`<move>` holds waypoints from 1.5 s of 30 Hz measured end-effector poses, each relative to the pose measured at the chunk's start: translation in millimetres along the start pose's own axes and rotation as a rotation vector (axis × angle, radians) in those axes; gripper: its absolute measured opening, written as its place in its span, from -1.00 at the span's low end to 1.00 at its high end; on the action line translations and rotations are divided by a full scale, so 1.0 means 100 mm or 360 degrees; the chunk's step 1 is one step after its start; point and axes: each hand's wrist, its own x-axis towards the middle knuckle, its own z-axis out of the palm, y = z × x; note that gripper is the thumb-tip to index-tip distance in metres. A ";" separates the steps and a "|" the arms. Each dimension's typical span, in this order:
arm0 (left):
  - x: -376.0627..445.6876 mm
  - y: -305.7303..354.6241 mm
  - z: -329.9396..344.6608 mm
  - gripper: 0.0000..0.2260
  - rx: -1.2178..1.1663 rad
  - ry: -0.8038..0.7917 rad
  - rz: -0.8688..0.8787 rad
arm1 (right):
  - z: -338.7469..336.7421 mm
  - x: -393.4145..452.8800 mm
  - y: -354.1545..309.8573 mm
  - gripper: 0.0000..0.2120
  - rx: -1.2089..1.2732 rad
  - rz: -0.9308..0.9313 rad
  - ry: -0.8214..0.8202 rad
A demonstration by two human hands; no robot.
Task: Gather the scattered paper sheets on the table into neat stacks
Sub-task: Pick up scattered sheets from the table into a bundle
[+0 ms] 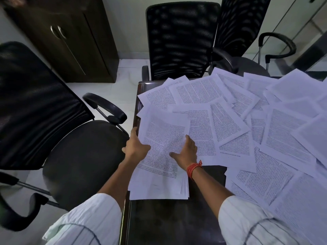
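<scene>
A rough stack of printed white sheets (pixel 159 181) lies at the left edge of the dark table (pixel 169 221), its edges uneven. My left hand (pixel 136 147) grips the stack's left side at the table edge, thumb on top. My right hand (pixel 185 151), with an orange thread band on the wrist, rests flat on the top sheet with fingers spread. Several more printed sheets (pixel 247 124) lie scattered and overlapping across the middle and right of the table.
A black mesh office chair (pixel 70 147) stands close to the left of the table. Two more black chairs (pixel 182 41) stand at the far end. A dark wooden cabinet (pixel 67 39) is at the back left on the white floor.
</scene>
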 end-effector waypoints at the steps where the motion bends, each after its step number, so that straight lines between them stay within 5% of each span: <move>1: -0.03 0.03 -0.03 -0.40 -0.0063 -0.0063 0.0047 | -0.05 -0.02 -0.01 0.00 0.0137 0.0015 0.0000; 4: -0.25 0.21 -0.16 -0.80 -0.0355 -0.0279 0.0256 | -0.26 -0.07 -0.04 -0.01 0.0844 0.0132 0.0034; 7: -0.46 0.29 -0.30 -0.84 -0.0763 -0.0353 0.0400 | -0.58 -0.23 -0.05 -0.19 0.1261 0.0050 0.0091; 12: -0.82 0.35 -0.44 -0.55 -0.1162 -0.0490 0.0653 | -1.13 -0.73 -0.22 -0.67 0.1110 -0.0299 0.0325; 19: -1.48 0.34 -0.25 -0.61 -0.1178 -0.0372 0.0964 | -1.47 -1.45 -0.06 -0.70 0.1200 -0.0639 0.0534; 23: -1.77 0.09 0.02 -0.63 -0.1064 -0.0231 0.0916 | -1.46 -1.64 0.40 -0.52 0.1125 -0.0628 0.0278; 30: -2.16 0.09 0.26 -0.63 -0.0941 0.0051 0.0825 | -1.55 -1.61 0.65 -0.81 0.0844 -0.0605 0.0108; 33: -2.31 0.13 0.26 -0.69 -0.1032 0.0160 0.0834 | -1.62 -1.69 0.61 -0.68 0.0923 -0.0645 0.0113; 41: -2.30 -0.36 0.41 -0.65 -0.0922 -0.0133 0.0587 | -1.34 -1.73 0.89 -0.63 0.0599 -0.0505 -0.0129; 45: -2.25 -0.42 0.41 -0.62 -0.0951 -0.0018 0.0503 | -1.29 -1.73 0.80 -0.76 0.0729 -0.0376 -0.0139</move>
